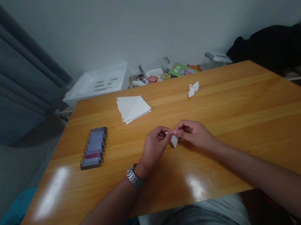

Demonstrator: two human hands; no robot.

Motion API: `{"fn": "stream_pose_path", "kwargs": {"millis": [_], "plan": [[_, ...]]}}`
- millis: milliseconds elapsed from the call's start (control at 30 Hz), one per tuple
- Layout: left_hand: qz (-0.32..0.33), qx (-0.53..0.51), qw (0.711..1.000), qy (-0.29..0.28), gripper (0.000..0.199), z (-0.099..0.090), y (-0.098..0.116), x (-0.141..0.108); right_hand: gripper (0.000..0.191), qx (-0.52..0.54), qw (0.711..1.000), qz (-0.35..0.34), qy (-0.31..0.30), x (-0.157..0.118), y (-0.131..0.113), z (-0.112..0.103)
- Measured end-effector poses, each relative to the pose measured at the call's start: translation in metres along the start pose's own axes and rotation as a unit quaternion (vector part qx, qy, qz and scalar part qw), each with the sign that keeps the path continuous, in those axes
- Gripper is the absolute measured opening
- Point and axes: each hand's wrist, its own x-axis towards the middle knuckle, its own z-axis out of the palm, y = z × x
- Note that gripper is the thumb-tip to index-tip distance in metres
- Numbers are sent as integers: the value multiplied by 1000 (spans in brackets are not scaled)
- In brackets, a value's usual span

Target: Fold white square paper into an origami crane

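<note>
Between my two hands is a small folded white paper (174, 141), its pointed end hanging down toward me. My left hand (156, 142), with a metal watch (134, 176) on the wrist, pinches its left side between thumb and fingers. On the other side my right hand (193, 133) pinches the paper's upper right part. Both thumbs nearly meet over it, and the fingers hide much of the folds. Farther back on the right stands a finished-looking white paper crane (193, 89), apart from both hands.
A stack of white paper sheets (133, 107) lies at the back left of the wooden table (240, 112). Left of my hands lies a blurred-out phone (94, 147). Beyond the far edge are a white plastic bin (98, 81) and a green booklet (182, 69).
</note>
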Motion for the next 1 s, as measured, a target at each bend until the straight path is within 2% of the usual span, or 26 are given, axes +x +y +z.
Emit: {"fn": "stream_pose_path", "kwargs": {"millis": [200,400,567,667,733,867,1000], "plan": [[-14,-22,999,-48,29,-4,0,1,32,1,1000,16,-15,1,0,-7],[-23,-23,998,-47,33,-7,-3,3,37,11,997,42,-60,2,-6,-17],[-24,1,999,-21,29,-6,-4,6,35,-34,998,5,-50,1,0,-12],[-26,14,1000,2,26,-5,-7,8,28,-64,997,-25,-37,2,7,-6],[-27,22,999,8,25,-4,-10,9,33,-69,996,-45,-27,2,10,-5],[-24,41,999,-17,25,-5,-15,9,23,-160,982,-98,-33,3,11,-9],[10,119,992,-40,25,-9,-16,7,21,-200,974,-96,-41,5,11,-14]]}}
